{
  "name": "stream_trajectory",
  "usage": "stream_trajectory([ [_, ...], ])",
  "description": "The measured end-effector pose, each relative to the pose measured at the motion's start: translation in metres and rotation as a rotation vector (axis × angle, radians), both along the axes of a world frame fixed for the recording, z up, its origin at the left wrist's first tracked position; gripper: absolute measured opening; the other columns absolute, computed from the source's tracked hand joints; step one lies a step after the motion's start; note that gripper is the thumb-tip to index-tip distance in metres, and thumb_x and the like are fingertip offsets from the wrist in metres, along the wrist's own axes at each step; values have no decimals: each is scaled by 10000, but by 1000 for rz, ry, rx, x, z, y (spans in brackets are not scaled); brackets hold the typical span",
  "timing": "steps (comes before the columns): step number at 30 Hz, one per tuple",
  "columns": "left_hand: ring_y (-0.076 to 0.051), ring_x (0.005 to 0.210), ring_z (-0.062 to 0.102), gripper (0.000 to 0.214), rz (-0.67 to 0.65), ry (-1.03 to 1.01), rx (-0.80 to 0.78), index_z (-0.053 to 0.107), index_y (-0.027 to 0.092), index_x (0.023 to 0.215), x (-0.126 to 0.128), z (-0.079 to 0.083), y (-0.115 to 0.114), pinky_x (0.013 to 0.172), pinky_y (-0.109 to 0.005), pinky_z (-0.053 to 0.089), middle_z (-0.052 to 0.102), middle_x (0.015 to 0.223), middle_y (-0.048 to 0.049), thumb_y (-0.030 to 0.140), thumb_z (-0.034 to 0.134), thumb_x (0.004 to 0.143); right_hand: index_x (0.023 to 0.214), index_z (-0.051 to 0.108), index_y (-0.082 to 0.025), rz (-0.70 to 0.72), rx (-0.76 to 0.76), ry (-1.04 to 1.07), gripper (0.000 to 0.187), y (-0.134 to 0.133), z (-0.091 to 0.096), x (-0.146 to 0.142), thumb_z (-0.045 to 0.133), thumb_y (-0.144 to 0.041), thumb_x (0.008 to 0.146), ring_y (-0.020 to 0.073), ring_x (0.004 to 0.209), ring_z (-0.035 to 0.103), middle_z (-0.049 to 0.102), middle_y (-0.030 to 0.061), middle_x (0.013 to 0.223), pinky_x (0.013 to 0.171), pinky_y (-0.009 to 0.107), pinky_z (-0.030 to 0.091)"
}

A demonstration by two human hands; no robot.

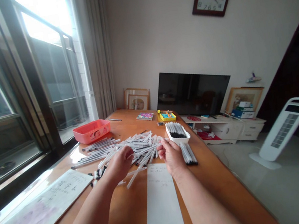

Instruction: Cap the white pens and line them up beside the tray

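A loose heap of translucent white pen barrels (140, 142) with some dark parts lies across the middle of the table. My left hand (121, 164) is over the heap's near left side, fingers curled; whatever it may hold is hidden. To the right, my right hand (172, 156) pinches what looks like a pale pen barrel (153, 146) pointing left. Just beyond that hand, a white tray (183, 139) holds upright-leaning barrels with black ends. More pens (188, 154) lie in a row beside the tray. Small black pen caps (100, 172) are scattered by my left forearm.
A paper sheet (162, 206) lies in front of me, a writing booklet (46, 209) at left. Dark-tipped thin sticks (96, 154) lie near a pink bin (92, 132). Farther back are a colourful booklet (145, 116) and a yellow box (166, 116). The table's right edge borders the floor.
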State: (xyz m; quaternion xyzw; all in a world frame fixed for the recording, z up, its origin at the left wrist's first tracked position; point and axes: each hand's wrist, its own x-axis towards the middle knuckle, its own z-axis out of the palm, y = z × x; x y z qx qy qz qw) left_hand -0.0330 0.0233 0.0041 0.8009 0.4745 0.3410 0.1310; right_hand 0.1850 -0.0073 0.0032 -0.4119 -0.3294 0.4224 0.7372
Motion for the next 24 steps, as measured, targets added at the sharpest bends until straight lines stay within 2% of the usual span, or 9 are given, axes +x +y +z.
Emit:
stream_trajectory([
  [10, -172, 703, 551, 114, -80, -77, -20, 551, 233, 866, 8, -1, -5, 652, -281, 390, 628, 787, -4, 334, 498, 876, 847, 654, -157, -4, 7, -17, 363, -3, 1, -2, 744, -503, 778, 82, 472, 522, 663, 16, 652, 398, 183, 386],
  [20, -160, 686, 517, 110, -95, -112, -33, 561, 226, 837, 8, 1, -7, 643, -280, 384, 601, 760, 3, 324, 519, 863, 835, 646, -159, -26, -3, -13, 353, -3, 0, -1, 746, -494, 780, 79, 465, 506, 660, 18, 643, 386, 178, 370],
  [24, -153, 681, 493, 145, -126, -233, -107, 585, 213, 832, 11, 4, -9, 641, -275, 396, 573, 736, 6, 357, 567, 832, 804, 632, -158, 17, 2, -23, 354, -3, -2, -4, 746, -491, 772, 79, 472, 518, 667, 23, 662, 384, 176, 374],
])
